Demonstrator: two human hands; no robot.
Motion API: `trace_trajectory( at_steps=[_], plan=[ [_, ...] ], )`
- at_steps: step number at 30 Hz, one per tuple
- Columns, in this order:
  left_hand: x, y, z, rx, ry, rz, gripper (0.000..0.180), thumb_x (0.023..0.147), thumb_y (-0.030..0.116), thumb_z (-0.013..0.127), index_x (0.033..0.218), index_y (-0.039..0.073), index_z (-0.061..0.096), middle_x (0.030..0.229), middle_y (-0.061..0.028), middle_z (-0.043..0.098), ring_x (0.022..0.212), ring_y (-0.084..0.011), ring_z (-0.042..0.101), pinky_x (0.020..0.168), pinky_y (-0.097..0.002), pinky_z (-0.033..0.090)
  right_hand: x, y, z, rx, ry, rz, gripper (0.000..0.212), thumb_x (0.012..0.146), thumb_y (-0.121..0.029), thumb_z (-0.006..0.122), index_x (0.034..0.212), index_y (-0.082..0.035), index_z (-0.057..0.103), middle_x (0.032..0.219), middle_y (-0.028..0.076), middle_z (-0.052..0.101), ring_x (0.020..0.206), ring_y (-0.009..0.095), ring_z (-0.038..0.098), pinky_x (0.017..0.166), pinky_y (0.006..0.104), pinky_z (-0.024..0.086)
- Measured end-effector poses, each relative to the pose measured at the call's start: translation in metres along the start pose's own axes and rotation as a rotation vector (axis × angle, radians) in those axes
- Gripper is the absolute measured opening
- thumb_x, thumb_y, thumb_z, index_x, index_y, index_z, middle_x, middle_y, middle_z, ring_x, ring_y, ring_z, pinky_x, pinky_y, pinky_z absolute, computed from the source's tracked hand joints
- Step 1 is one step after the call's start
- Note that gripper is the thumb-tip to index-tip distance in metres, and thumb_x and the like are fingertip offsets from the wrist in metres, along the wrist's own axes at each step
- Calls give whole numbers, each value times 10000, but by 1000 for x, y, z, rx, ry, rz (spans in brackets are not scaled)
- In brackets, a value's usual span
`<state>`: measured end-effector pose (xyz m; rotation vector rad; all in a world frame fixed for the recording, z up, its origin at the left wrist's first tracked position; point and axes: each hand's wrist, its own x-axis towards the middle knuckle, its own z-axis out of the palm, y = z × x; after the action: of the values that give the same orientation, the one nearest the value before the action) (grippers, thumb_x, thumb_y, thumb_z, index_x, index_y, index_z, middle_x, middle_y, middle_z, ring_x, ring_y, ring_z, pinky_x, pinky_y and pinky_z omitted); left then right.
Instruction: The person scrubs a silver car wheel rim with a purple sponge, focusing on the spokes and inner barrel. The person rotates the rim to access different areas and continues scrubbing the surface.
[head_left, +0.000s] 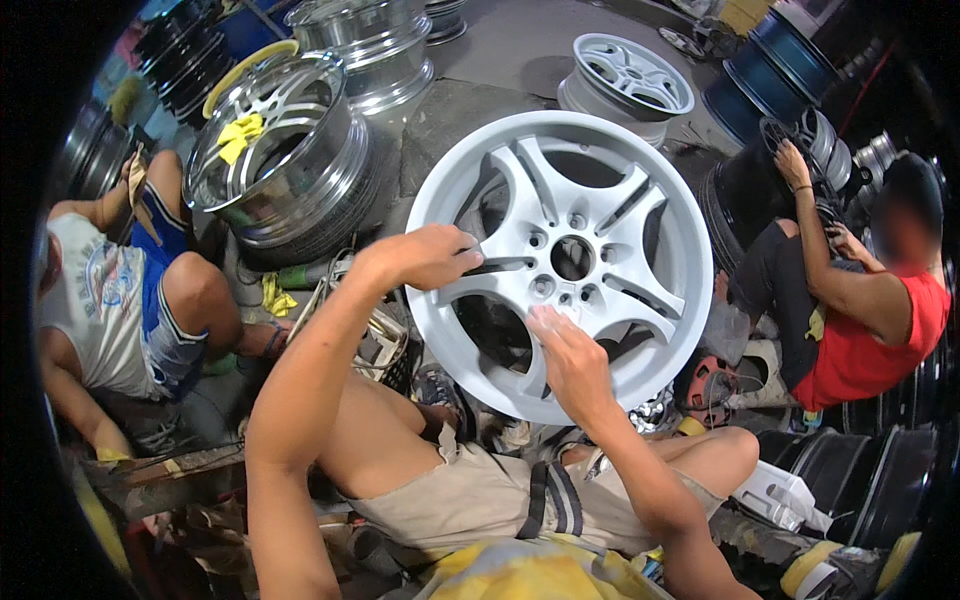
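White wheel point(560, 265) stands tilted between the person's knees, face up toward the camera. Left hand point(430, 255) sits on its left rim, fingers curled closed over the edge beside a spoke; whether they pinch anything small cannot be told. Right hand point(570, 360) lies lower on a spoke, fingers pressed flat together against the paint; a pale patch under the fingertips is blurred, so any pad there is unclear. The wheel's lower edge is hidden behind the right wrist and shorts.

Beyond the left fingers stands a chrome rim point(285, 150) with a yellow rag point(240, 135) inside. Beyond the right fingers, a worker in red point(860, 320) reaches to a dark rim point(800, 140), partly cut off.
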<state>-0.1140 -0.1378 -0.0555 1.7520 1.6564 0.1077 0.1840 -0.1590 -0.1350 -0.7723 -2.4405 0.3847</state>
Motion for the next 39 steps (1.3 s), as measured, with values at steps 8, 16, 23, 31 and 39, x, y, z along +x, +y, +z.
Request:
trace_trajectory(
  at_steps=[8, 16, 23, 31, 39],
  plan=[
    [-23, -9, -39, -156, 230, 22, 440, 1062, 361, 582, 1044, -50, 738, 838, -145, 744, 744, -203, 686, 715, -360, 556, 57, -2, 37, -3, 46, 17, 472, 850, 80, 646, 1307, -31, 663, 1302, 184, 701, 1227, 350, 678, 1002, 426, 574],
    [-42, -55, -45, -205, 388, -34, 429, 1039, 342, 605, 1133, -52, 746, 879, -195, 760, 803, -241, 722, 765, -392, 560, -7, -7, -4, -49, -29, -75, 486, 800, 143, 594, 1247, -13, 705, 1325, 190, 695, 1269, 347, 660, 1087, 449, 535],
    [-30, -59, -44, -162, 533, 16, 406, 1028, 322, 610, 1142, -43, 746, 888, -182, 762, 797, -249, 710, 782, -388, 552, 86, -19, 52, 30, -139, -456, 344, 874, -3, 607, 1202, -21, 709, 1325, 166, 694, 1321, 334, 625, 1155, 445, 492],
    [-28, -93, -52, -218, 531, -33, 422, 1037, 351, 620, 1079, -49, 747, 896, -138, 767, 794, -195, 708, 752, -367, 555, 99, 5, 29, 11, -183, -599, 412, 824, 19, 653, 1233, -28, 683, 1371, 148, 671, 1334, 322, 618, 1141, 447, 508],
    [-47, -83, -49, -273, 521, -25, 410, 1041, 338, 618, 1101, -46, 747, 844, -170, 747, 803, -231, 719, 756, -390, 549, 82, 43, -8, -64, -315, -564, 381, 885, -47, 610, 1258, -52, 686, 1420, 130, 649, 1342, 304, 613, 1119, 442, 517]
  ],
)
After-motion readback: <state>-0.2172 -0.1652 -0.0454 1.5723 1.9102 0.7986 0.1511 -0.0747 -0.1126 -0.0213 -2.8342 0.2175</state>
